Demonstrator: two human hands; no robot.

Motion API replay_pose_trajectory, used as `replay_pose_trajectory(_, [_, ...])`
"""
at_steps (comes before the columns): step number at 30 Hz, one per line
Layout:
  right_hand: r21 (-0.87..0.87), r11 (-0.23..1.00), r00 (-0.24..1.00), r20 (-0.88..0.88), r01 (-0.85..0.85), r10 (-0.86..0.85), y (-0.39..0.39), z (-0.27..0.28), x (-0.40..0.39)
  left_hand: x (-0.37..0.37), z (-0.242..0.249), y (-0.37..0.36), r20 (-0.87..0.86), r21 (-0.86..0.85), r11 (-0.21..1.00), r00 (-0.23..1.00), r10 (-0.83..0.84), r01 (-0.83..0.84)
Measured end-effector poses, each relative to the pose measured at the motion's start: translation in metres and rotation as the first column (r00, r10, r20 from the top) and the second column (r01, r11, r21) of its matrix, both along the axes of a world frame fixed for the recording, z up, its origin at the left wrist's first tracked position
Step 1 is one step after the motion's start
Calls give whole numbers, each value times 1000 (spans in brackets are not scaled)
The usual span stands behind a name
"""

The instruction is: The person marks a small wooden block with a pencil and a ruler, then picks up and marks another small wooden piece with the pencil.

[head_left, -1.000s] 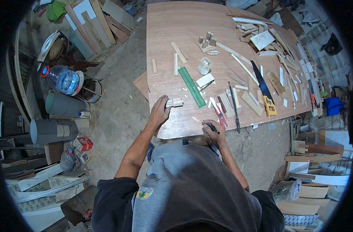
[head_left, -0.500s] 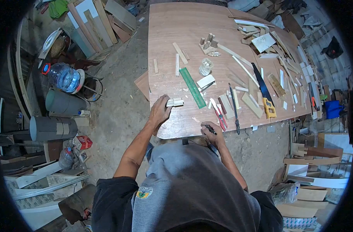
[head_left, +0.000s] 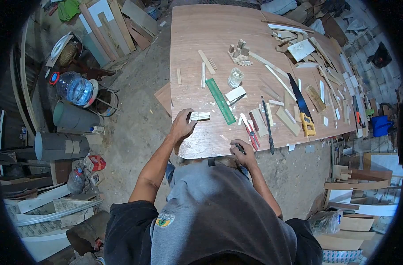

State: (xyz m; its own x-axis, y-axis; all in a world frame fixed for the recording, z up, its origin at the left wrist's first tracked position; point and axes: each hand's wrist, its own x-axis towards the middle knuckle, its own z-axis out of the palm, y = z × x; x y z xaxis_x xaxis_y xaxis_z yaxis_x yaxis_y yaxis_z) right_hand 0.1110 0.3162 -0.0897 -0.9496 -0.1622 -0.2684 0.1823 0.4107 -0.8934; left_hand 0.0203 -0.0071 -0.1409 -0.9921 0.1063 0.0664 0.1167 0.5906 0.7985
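On the near left part of the wooden tabletop (head_left: 197, 31), my left hand (head_left: 182, 124) is closed on the end of a small bundle of pale wood strips (head_left: 201, 115), which lies flat. My right hand (head_left: 245, 154) rests at the table's near edge, its fingers wrapped round a slim black pen-like tool (head_left: 240, 148); its tip is hard to make out. Between and beyond the hands lies a green ruler (head_left: 220, 100). A red utility knife (head_left: 253, 136) is just right of it, close to my right hand, beside short wood pieces (head_left: 259, 122).
A handsaw (head_left: 301, 104) with a yellow handle and a long dark thin tool (head_left: 268, 123) lie on the right. Behind the ruler stand a clear jar (head_left: 235, 77) and a small wooden block with pegs (head_left: 239, 52). Wood offcuts (head_left: 300, 49) are heaped at the far right.
The black tool in my right hand has turned slightly and is more covered by the fingers. My left hand stays on the wood strips. The view has shifted a little.
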Motion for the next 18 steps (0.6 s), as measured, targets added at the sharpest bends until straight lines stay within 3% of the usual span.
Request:
replay_pose_trajectory(7, [17, 1000, 1000, 15, 4, -5, 0, 7, -2, 5, 10, 2, 24, -25, 1000, 1000, 0, 0])
replay_pose_trajectory(10, [26, 1000, 1000, 2, -14, 14, 1, 1, -1, 9, 13, 3, -12, -38, 999, 1000, -6, 5])
replay_pose_trajectory(12, [23, 999, 995, -98, -27, 29, 0, -5, 0, 14, 15, 5, -82, -64, 998, 997, -15, 10])
replay_pose_trajectory(16, [15, 999, 995, -91, -30, 32, 0, -7, 1, 22, 13, 7, -116, -100, 995, 993, -33, 21])
replay_pose_trajectory(18, [33, 999, 1000, -2, -31, 31, 1, -6, 0, 24, 12, 8, -196, -119, 992, 979, -55, 32])
